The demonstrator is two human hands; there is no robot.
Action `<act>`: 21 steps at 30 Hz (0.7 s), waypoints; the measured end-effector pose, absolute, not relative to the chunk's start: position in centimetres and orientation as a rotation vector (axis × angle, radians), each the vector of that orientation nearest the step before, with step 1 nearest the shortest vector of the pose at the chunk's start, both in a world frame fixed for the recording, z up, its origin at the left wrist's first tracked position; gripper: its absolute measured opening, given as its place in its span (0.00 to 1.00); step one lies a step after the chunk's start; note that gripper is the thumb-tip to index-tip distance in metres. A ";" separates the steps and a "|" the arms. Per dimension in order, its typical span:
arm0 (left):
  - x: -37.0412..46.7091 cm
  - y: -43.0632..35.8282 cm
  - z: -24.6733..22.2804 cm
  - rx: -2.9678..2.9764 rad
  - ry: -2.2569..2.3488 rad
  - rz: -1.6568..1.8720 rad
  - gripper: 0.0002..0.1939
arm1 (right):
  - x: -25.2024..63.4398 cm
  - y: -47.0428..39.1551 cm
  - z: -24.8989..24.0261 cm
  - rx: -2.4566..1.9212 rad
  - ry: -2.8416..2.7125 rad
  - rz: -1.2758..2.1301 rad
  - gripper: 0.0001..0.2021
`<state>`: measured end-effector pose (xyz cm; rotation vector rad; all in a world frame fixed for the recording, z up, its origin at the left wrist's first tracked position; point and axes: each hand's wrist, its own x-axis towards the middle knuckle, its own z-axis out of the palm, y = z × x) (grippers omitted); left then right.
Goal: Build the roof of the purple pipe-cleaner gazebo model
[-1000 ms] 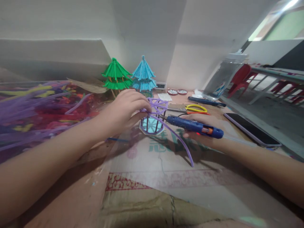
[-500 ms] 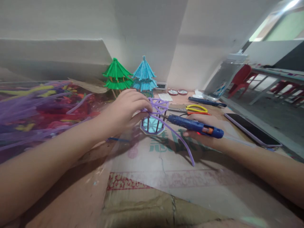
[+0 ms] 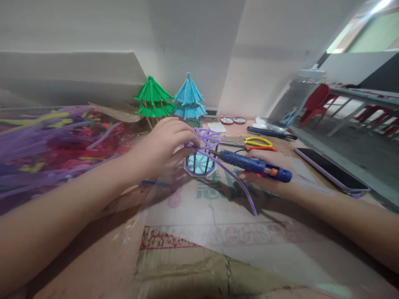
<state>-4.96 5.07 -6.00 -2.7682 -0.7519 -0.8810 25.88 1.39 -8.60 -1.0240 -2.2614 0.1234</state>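
Note:
My left hand (image 3: 173, 143) pinches a purple pipe cleaner (image 3: 238, 182) against the upper rim of a small pavilion frame (image 3: 205, 162). The frame has dark posts, a pale blue base and purple strips across its top. The pipe cleaner's loose end curves down to the right over the cardboard. A blue hot glue gun (image 3: 249, 162) is in my right hand (image 3: 268, 174), its nozzle close to the frame's rim by the pipe cleaner; whether it touches, I cannot tell. A clear glue stick sticks out behind it.
Green (image 3: 153, 97) and blue (image 3: 189, 99) pipe-cleaner pavilions stand behind. Scissors (image 3: 257, 143), a dark blue cutter (image 3: 271, 133), a phone (image 3: 332, 169) and a plastic bottle (image 3: 288, 99) lie or stand to the right. Bagged pipe cleaners (image 3: 56, 145) fill the left. Printed cardboard (image 3: 187, 207) covers the table.
The glue gun has shifted very slightly left. The pipe cleaner's loose end has moved a little up and right. My left hand stays in place.

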 end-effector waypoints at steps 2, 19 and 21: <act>-5.0 5.1 -6.0 -2.767 -0.754 -0.883 0.07 | 25.9 1.4 -8.6 -1.024 -2.253 0.123 0.17; -5.0 5.0 -5.9 -2.770 -0.751 -0.861 0.07 | 26.2 1.8 -9.0 -1.156 -2.220 0.097 0.18; -5.0 5.0 -6.0 -2.769 -0.743 -0.873 0.07 | 26.1 1.7 -8.9 -1.171 -2.211 0.130 0.18</act>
